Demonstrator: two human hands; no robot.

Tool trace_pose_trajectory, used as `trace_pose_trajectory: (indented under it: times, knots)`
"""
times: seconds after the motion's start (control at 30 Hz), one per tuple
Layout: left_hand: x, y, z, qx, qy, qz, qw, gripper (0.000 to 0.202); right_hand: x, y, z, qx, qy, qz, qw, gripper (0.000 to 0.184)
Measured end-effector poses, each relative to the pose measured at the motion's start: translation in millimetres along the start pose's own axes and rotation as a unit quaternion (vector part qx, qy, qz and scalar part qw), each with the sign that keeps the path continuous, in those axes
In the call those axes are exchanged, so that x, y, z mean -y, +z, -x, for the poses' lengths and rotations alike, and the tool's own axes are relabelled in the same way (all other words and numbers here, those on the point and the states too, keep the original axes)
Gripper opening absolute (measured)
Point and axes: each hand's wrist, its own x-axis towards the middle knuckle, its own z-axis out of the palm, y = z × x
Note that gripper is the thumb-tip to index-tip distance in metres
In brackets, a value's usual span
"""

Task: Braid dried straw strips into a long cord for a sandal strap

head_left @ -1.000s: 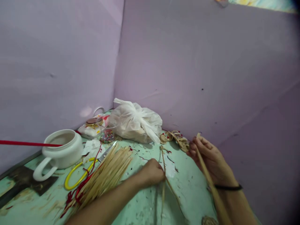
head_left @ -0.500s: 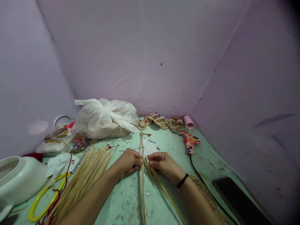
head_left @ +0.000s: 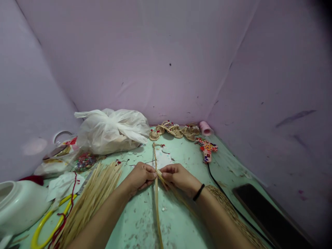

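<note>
Lilac walls (head_left: 124, 58) enclose a green tabletop (head_left: 137, 221), a thin straw braid (head_left: 155, 155) stretched along its middle.
The left hand (head_left: 141, 177) pinches the braid's near end; the right hand (head_left: 178, 177) grips a pale straw strand (head_left: 160, 175) just beside it.

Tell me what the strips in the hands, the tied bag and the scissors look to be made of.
Strips: probably dried straw or leaf, matte, judging by their flat, tan look.
Tied bag: apparently thin plastic film with a slight sheen; it is translucent white and crinkled.
Scissors: smooth, bright yellow handles suggest plastic; the grey blade is probably metal.
</note>
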Motion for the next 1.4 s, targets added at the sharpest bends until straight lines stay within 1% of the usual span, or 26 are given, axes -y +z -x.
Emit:
trace_pose_trajectory:
  times: [0.07, 0.13, 0.2, 0.3, 0.37, 0.47, 0.57, 0.7, 0.77, 0.83, 0.93, 1.03, 1.17, 1.23, 1.3, 1.37, 1.4]
  knots:
    - [0.4, -0.5, 0.0, 0.002, 0.005, -0.001, 1.000, 0.021, -5.1, -0.2, -4.3, -0.042, -0.033, 0.015, 0.998, 0.004]
    - [1.1, -1.1, 0.1, 0.006, 0.008, 0.000, 1.000, 0.020, -9.0, -0.7, -7.0, -0.068, -0.055, 0.037, 0.995, 0.006]
    - [2.0, -1.3, 0.3, 0.005, 0.008, 0.002, 1.000, 0.020, -9.9, -0.8, -7.0, -0.064, -0.069, 0.058, 0.994, 0.008]
    - [2.0, -1.0, 0.9, 0.003, 0.007, 0.002, 1.000, 0.020, -4.7, 0.6, -2.4, -0.037, -0.083, 0.080, 0.993, 0.006]
    - [1.1, -0.3, 1.1, 0.002, 0.004, 0.000, 1.000, 0.020, 1.4, 2.3, 1.8, -0.025, -0.071, 0.077, 0.994, 0.012]
    - [0.0, 0.6, 0.6, -0.003, -0.002, -0.004, 1.000, 0.021, 8.6, 5.2, 6.3, -0.014, -0.015, 0.032, 0.999, 0.019]
    - [0.1, 0.7, -0.4, 0.000, 0.001, -0.008, 1.000, 0.021, 8.5, 8.2, 6.6, -0.016, 0.031, -0.040, 0.999, 0.014]
    - [0.8, 0.5, -0.7, 0.003, -0.001, -0.013, 1.000, 0.019, 1.7, 10.7, 2.9, -0.024, 0.056, -0.097, 0.993, 0.006]
    - [0.3, 1.4, -0.1, -0.002, 0.000, -0.019, 1.000, 0.021, -0.7, 11.1, 0.9, -0.034, 0.053, -0.100, 0.993, 0.004]
    - [-0.9, 3.1, 0.6, -0.007, 0.001, -0.028, 1.000, 0.021, -1.9, 11.2, -1.4, -0.058, 0.044, -0.085, 0.994, 0.005]
    - [-2.6, 5.4, 0.9, -0.019, 0.005, -0.064, 0.998, 0.020, -3.9, 11.8, -6.6, -0.080, 0.031, -0.017, 0.996, 0.011]
    - [-1.5, 5.1, -0.9, -0.035, 0.026, -0.129, 0.991, 0.020, -8.5, 13.2, -13.2, -0.079, 0.008, 0.048, 0.996, 0.013]
    - [3.2, 1.9, -4.4, -0.040, 0.049, -0.179, 0.982, 0.016, -13.9, 14.1, -18.0, -0.069, -0.007, 0.090, 0.994, 0.010]
    - [4.3, 1.1, -4.9, -0.040, 0.046, -0.182, 0.981, 0.017, -12.9, 13.1, -16.6, -0.063, -0.026, 0.094, 0.993, 0.010]
    - [4.1, 1.0, -4.5, -0.036, 0.043, -0.178, 0.983, 0.017, -9.2, 11.5, -12.8, -0.053, -0.033, 0.077, 0.995, 0.015]
    - [3.7, 1.2, -3.9, -0.029, 0.049, -0.175, 0.983, 0.015, -4.6, 9.9, -8.2, -0.042, -0.011, 0.035, 0.998, 0.022]
    - [3.8, 1.1, -3.8, -0.027, 0.054, -0.176, 0.983, 0.014, -2.6, 9.2, -6.1, -0.036, 0.010, 0.009, 0.999, 0.022]
